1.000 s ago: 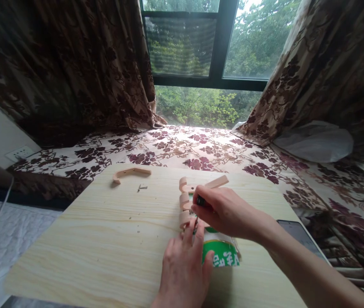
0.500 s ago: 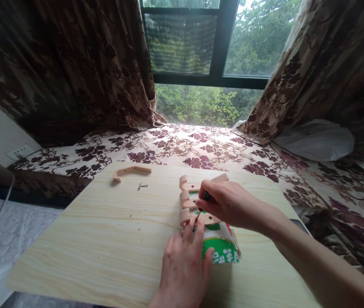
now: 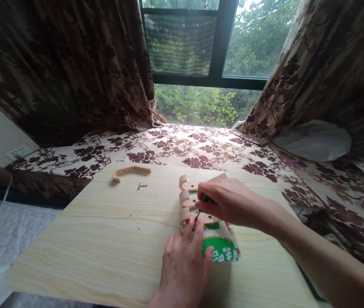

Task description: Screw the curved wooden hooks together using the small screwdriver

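A screwdriver (image 3: 205,198) with a dark handle is gripped in my right hand (image 3: 233,200), its tip slanting down to the nearest wooden hook (image 3: 185,216). My left hand (image 3: 183,265) lies palm down with fingers stretched out; its fingertips press on that hook on both sides of the screwdriver's tip. Beyond it, a second wooden hook (image 3: 185,199) and a third (image 3: 184,184) lie side by side, partly hidden by my right hand. Under the hooks is a green and white printed packet (image 3: 223,248). Whether a screw sits under the tip is too small to tell.
Another wooden hook (image 3: 133,169) lies apart at the table's far left, near a few small screws (image 3: 142,185). Tiny bits are scattered on the wooden tabletop (image 3: 98,239). A floral-covered window seat (image 3: 197,147) and a white plastic bag (image 3: 316,139) are behind the table.
My right hand has shifted slightly to the left, still around the screwdriver. My left hand stays in place, and the hooks have hardly moved.
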Tool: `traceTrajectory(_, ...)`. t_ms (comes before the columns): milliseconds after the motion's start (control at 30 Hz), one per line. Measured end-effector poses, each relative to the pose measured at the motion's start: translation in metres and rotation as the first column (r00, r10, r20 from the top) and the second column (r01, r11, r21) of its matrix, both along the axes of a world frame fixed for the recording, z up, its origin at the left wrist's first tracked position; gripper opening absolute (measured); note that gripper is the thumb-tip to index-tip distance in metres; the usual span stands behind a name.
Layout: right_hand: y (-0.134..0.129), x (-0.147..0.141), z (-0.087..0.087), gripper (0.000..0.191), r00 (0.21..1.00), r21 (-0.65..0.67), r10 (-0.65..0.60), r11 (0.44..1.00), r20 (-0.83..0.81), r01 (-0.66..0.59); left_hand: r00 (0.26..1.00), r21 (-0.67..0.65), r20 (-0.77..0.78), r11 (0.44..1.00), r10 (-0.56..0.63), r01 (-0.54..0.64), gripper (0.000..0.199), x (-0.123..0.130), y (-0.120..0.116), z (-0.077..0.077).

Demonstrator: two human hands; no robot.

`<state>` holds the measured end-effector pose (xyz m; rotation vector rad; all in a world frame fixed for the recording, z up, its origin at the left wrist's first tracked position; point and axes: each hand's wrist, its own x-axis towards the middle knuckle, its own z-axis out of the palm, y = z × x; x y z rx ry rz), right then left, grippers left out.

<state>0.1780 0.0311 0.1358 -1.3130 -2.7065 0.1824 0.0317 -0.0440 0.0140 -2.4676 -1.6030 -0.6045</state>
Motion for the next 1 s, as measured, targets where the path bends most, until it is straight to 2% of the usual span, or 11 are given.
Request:
traceTrajectory(133, -0.0011, 0.0015, 0.0040, 0.010, 0.998, -0.024, 0.058, 0.998, -0.009, -0.058, 1.000, 0.002, 0.000, 1.000, 0.007, -0.007, 0.050, -0.0002, -0.0005, -0.0012)
traceTrajectory(367, 0.0003, -0.0012, -0.0010, 0.021, 1.000, -0.003, -0.027, 1.000, -0.011, 0.027, 1.000, -0.008, -0.001, 1.000, 0.007, -0.007, 0.052, 0.0005, -0.0006, -0.0005)
traceTrajectory(567, 0.0004, 0.0027, 0.0056, 0.012, 0.996, -0.048, 0.090, 0.995, -0.026, -0.091, 1.000, -0.007, -0.004, 1.000, 0.009, -0.009, 0.052, 0.0003, -0.0021, -0.0017)
traceTrajectory(800, 0.0034, 0.0010, -0.0007, 0.017, 1.000, -0.024, -0.001, 1.000, -0.011, 0.001, 1.000, -0.010, 0.006, 1.000, 0.003, -0.003, 0.054, 0.0000, -0.0009, 0.0012)
traceTrajectory(1000, 0.0032, 0.0069, 0.0045, 0.012, 0.998, -0.044, 0.060, 0.997, -0.017, -0.061, 1.000, -0.020, -0.003, 1.000, 0.003, -0.003, 0.053, -0.0005, -0.0019, 0.0009)
